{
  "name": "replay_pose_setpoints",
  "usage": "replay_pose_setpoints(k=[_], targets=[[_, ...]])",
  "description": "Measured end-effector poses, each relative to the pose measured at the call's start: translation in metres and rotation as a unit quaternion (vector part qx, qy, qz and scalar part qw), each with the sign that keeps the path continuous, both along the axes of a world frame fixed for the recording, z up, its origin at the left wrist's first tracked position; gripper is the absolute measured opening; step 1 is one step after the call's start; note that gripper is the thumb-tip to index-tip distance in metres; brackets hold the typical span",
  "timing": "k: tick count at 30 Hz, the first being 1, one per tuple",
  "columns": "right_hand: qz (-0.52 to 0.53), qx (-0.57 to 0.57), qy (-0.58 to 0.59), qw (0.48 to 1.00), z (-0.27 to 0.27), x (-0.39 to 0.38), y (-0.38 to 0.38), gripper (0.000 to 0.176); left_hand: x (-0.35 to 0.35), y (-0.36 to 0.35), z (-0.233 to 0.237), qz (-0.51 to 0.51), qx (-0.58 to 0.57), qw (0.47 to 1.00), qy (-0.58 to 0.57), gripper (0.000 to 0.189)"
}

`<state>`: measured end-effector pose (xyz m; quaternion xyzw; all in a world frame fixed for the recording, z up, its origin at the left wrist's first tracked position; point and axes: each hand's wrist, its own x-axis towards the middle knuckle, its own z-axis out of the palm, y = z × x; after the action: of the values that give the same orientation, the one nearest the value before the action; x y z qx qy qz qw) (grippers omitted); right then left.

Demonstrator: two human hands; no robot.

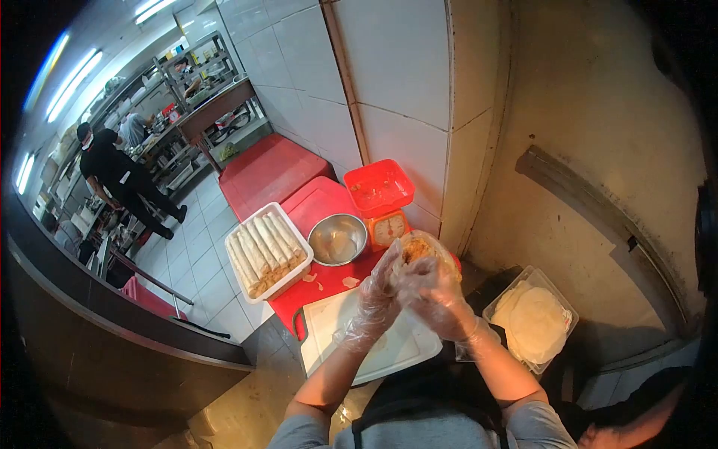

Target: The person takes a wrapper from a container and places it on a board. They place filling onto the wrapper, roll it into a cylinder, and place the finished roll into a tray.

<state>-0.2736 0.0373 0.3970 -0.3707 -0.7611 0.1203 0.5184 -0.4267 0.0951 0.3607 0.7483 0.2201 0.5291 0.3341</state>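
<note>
My left hand [380, 290] and my right hand [432, 290] wear loose clear plastic gloves and meet above the far edge of a white cutting board [396, 346]. Left fingers look pressed together; anything in them is hidden. Motion and the shiny glove smear the right fingers. Just beyond them is orange-brown filling [419, 248] in a container that my hands partly cover. To the left stands a steel bowl [337, 258], and past it a white tub [254, 298] holding several pale rolls [263, 247]. Pale scraps [350, 282] lie on the red surface.
An orange dial scale [389, 227] stands beside a red plastic basket [378, 187] against the tiled wall. On my right, a clear container [561, 299] holds stacked pale wrappers [531, 323]. A person in black [123, 172] stands in the kitchen at far left. A forearm [636, 423] shows at lower right.
</note>
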Motion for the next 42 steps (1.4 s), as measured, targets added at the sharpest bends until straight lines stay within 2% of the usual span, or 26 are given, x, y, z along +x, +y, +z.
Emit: replay_pose_setpoints(k=[1, 3, 6, 8, 10, 11, 13, 14, 16, 19, 21, 24, 27, 30, 32, 33, 34, 35, 36, 39, 41, 42], targets=[[-0.019, -0.022, 0.007, 1.0, 0.001, 0.003, 0.0, 0.037, 0.0, 0.0, 0.0, 0.026, -0.008, 0.999, 0.028, 0.08], [-0.058, -0.065, 0.024, 0.996, 0.003, 0.006, -0.002, 0.044, 0.005, 0.003, -0.007, 0.005, 0.0, 1.0, 0.014, 0.081], [-0.055, 0.022, -0.031, 0.998, 0.007, 0.002, -0.004, 0.047, 0.01, -0.003, 0.009, -0.064, 0.004, 0.998, -0.014, 0.083], [0.024, -0.137, 0.14, 0.98, 0.008, 0.003, -0.005, 0.045, 0.014, -0.003, 0.008, -0.075, -0.001, 0.997, -0.02, 0.085], [0.053, -0.235, 0.197, 0.95, 0.0, 0.005, -0.006, 0.042, 0.012, -0.005, 0.009, -0.071, -0.011, 0.997, 0.003, 0.086], [0.041, -0.256, 0.17, 0.951, -0.011, 0.009, -0.005, 0.04, 0.008, -0.007, 0.013, -0.065, -0.019, 0.997, 0.03, 0.087], [-0.015, -0.167, 0.046, 0.985, -0.016, 0.016, -0.006, 0.036, 0.009, -0.006, 0.009, -0.063, -0.012, 0.997, 0.04, 0.087], [-0.058, -0.054, -0.053, 0.995, -0.013, 0.02, -0.006, 0.034, 0.013, -0.002, 0.001, -0.066, 0.003, 0.998, 0.023, 0.087], [-0.109, 0.049, -0.154, 0.981, -0.012, 0.022, -0.006, 0.029, 0.017, 0.001, -0.002, -0.065, 0.026, 0.998, 0.006, 0.086], [-0.111, 0.034, -0.168, 0.979, -0.007, 0.022, -0.008, 0.02, 0.018, 0.0, 0.001, -0.079, 0.006, 0.997, 0.012, 0.086], [-0.096, 0.052, -0.188, 0.976, 0.008, 0.023, -0.009, 0.017, 0.015, -0.003, 0.005, -0.115, -0.046, 0.992, 0.016, 0.087], [-0.138, 0.068, -0.216, 0.964, 0.016, 0.017, -0.013, 0.016, 0.012, -0.006, 0.009, -0.138, -0.072, 0.988, 0.024, 0.088], [-0.124, 0.049, -0.192, 0.972, 0.02, 0.012, -0.012, 0.016, 0.011, -0.009, 0.021, -0.14, -0.067, 0.987, 0.033, 0.088], [-0.11, 0.032, -0.261, 0.958, 0.023, 0.014, -0.009, 0.02, 0.01, -0.009, 0.02, -0.169, -0.096, 0.98, 0.033, 0.091], [-0.095, 0.035, -0.249, 0.963, 0.018, 0.021, -0.004, 0.024, 0.013, -0.015, 0.03, -0.198, -0.183, 0.962, -0.042, 0.088], [-0.069, 0.004, -0.182, 0.981, 0.015, 0.025, -0.003, 0.027, 0.015, -0.017, 0.034, -0.211, -0.224, 0.948, -0.078, 0.086], [-0.042, -0.022, -0.111, 0.993, 0.013, 0.03, -0.003, 0.03, 0.015, -0.015, 0.034, -0.162, -0.195, 0.967, -0.031, 0.083], [0.006, -0.079, 0.022, 0.997, 0.01, 0.035, -0.006, 0.035, 0.014, -0.013, 0.033, -0.111, -0.165, 0.98, 0.015, 0.08], [0.054, -0.136, 0.152, 0.977, 0.008, 0.038, -0.008, 0.04, 0.016, -0.012, 0.035, -0.059, -0.134, 0.988, 0.058, 0.078], [0.04, -0.246, 0.272, 0.93, -0.007, 0.024, -0.017, 0.049, 0.029, -0.012, 0.049, -0.064, -0.086, 0.994, 0.001, 0.072], [0.051, -0.166, 0.028, 0.984, -0.041, 0.031, -0.006, 0.057, 0.036, -0.007, 0.043, -0.082, -0.029, 0.996, 0.007, 0.08], [0.039, -0.147, 0.041, 0.988, -0.046, 0.02, -0.004, 0.055, 0.041, -0.005, 0.049, -0.072, 0.031, 0.997, 0.012, 0.082]])
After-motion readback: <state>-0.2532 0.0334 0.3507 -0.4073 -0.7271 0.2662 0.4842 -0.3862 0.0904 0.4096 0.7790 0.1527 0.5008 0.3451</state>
